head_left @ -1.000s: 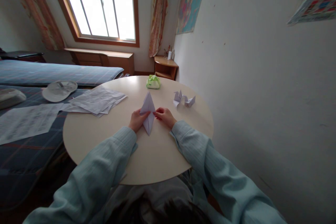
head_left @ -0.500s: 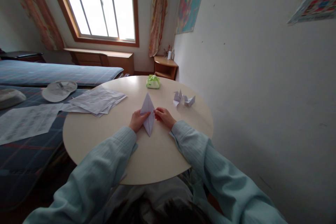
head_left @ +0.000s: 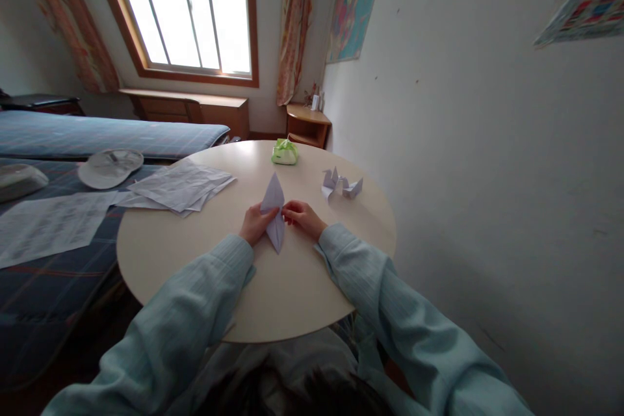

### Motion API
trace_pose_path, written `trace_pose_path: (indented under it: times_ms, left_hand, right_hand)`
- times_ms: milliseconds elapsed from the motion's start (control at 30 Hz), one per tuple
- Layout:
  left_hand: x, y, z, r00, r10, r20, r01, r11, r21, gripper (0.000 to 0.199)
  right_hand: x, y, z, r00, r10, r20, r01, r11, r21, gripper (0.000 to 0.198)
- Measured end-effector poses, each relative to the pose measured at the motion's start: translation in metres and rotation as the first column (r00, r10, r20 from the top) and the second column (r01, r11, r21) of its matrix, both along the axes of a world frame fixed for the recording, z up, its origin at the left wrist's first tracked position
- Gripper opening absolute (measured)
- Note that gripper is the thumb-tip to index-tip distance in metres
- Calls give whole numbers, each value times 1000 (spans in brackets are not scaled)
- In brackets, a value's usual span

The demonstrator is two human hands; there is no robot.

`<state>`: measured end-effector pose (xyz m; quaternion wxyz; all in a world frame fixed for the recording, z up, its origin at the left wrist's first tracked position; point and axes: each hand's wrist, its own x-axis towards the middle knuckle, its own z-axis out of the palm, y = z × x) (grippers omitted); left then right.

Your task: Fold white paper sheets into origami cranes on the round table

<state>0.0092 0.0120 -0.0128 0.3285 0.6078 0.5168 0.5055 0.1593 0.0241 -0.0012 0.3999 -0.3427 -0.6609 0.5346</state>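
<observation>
Folded paper (head_left: 273, 192) held in left hand (head_left: 253, 223), right hand (head_left: 305, 217) pinching its edge, printed sheet (head_left: 53, 224) beyond, text illegible

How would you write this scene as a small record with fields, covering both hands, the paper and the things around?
Left hand: grips the folded paper by its left side, thumb in front
Right hand: fingers at the paper's right edge; pinch unclear
Paper shape: narrow, pointed at top and bottom
Right side of round table: two folded figures
Far side: green packet
Left side: loose sheets
On plaid mattress: pale cap
</observation>
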Motion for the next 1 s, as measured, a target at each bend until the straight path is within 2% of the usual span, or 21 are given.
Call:
trace_pose_path:
  times_ms: [567, 767, 1000]
  left_hand:
    - [1, 4, -5, 996, -69, 57, 69, 998, -2, 36]
    - [1, 4, -6, 991, -92, 101, 93, 996, -5, 38]
    - [3, 1, -1, 986, -100, 131, 104, 994, -23, 36]
  right_hand:
    - [0, 2, -3, 997, -64, 52, 63, 998, 29, 35]
    - [0, 7, -9, 994, -106, 29, 106, 994, 2, 41]
    - [0, 4, -5, 996, -67, 57, 66, 998, 25, 41]
